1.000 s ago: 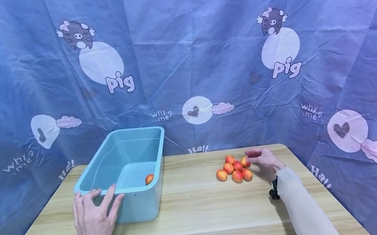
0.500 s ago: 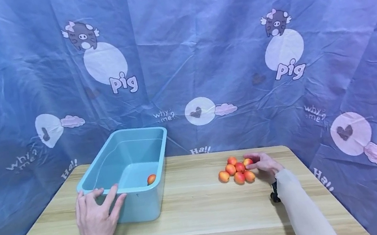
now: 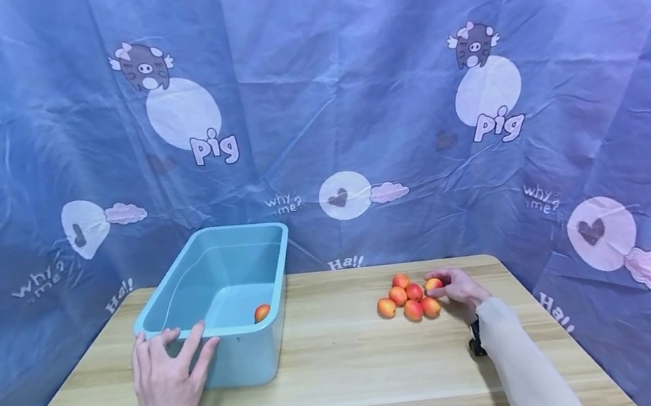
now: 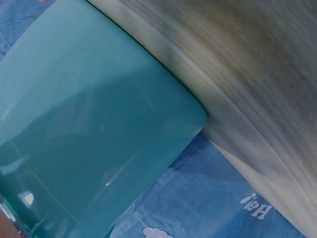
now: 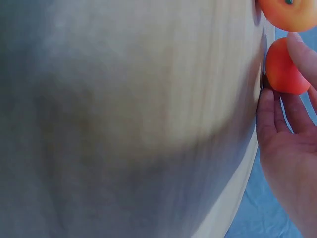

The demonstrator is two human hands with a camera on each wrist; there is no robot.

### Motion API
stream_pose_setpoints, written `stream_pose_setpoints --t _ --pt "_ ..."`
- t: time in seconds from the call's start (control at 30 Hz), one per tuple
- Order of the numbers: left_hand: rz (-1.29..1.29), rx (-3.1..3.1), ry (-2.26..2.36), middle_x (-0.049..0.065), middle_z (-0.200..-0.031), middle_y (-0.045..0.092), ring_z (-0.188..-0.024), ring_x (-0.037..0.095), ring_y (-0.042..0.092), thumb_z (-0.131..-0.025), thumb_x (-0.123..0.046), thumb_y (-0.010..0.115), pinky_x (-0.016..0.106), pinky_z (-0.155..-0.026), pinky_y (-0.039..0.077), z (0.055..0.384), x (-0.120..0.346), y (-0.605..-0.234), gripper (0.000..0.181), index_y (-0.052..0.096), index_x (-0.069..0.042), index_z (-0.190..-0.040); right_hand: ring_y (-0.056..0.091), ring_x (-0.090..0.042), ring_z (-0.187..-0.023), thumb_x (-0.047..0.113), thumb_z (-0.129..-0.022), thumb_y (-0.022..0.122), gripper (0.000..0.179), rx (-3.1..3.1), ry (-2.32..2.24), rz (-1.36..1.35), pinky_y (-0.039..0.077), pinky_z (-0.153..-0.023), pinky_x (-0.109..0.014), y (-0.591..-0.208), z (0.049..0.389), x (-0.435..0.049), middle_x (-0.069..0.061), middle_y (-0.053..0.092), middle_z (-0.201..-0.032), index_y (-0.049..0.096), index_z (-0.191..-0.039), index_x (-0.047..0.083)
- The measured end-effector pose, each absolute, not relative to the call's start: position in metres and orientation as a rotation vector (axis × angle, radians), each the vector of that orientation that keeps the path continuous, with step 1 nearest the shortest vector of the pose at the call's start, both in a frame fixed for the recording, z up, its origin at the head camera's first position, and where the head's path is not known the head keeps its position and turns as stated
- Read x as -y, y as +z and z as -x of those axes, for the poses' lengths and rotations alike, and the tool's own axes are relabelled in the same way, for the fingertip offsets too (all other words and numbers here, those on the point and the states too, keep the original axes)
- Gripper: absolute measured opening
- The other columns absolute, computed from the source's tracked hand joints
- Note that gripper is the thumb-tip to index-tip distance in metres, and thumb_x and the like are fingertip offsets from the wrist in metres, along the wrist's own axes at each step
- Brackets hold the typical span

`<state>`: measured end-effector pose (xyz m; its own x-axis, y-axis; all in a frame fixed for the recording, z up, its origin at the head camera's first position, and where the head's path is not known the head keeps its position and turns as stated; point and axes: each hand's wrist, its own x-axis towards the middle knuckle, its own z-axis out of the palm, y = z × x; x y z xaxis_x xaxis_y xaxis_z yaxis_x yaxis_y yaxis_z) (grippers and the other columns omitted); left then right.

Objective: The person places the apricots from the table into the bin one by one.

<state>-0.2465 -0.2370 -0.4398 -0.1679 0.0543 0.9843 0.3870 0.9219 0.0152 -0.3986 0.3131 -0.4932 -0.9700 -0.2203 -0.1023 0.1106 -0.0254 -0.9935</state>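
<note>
A pale blue-green plastic bin (image 3: pixel 283 303) stands on the left of the table. My left hand (image 3: pixel 165 388) rests its spread fingertips on the bin's near rim, thumb to the right. One small red-orange fruit (image 3: pixel 262 312) lies inside the bin near its right wall. On the right, my right hand (image 3: pixel 459 287) pinches another small red-orange fruit (image 5: pixel 282 67) between thumb and fingers, low over the table at the edge of a cluster. The cluster's several like fruits, among them a yellow-orange fruit (image 3: pixel 387 307), lie just left of that hand.
The light wood table (image 3: pixel 343 387) spans the foreground, its far edge meeting a blue cloth backdrop (image 3: pixel 307 91) with pig prints. Cloth also hangs close along the left and right table sides.
My right hand has closed in on the fruit at the cluster's right and drawn it slightly rightward, apart from the others. My left hand has kept its place on the bin rim.
</note>
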Motion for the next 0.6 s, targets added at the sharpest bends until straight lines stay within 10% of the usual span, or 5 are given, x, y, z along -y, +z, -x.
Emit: stream_pose_setpoints --t 0.23,0.6 --pt "0.333 1.727 -0.297 0.026 -0.096 0.059 -0.084 0.045 0.050 -0.092 -0.057 0.055 0.064 -0.099 0.037 0.246 0.237 -0.441 0.050 0.076 -0.013 -0.102 0.060 -0.015 -0.095 0.004 -0.088 0.070 0.054 -2.352 -1.968 0.020 0.053 -0.082 -0.024 -0.487 0.398 -0.312 -0.014 0.061 -0.115 0.047 -0.135 -0.006" --pt "0.327 1.727 -0.299 0.026 -0.096 0.060 -0.084 0.045 0.049 -0.092 -0.058 0.054 0.064 -0.101 0.037 0.244 0.235 -0.440 0.051 0.075 -0.013 -0.101 0.063 -0.023 -0.092 0.024 -0.092 0.069 0.052 -2.527 -1.904 0.112 0.055 -0.075 -0.033 -0.472 0.396 -0.310 -0.007 0.066 -0.113 0.051 -0.134 -0.001"
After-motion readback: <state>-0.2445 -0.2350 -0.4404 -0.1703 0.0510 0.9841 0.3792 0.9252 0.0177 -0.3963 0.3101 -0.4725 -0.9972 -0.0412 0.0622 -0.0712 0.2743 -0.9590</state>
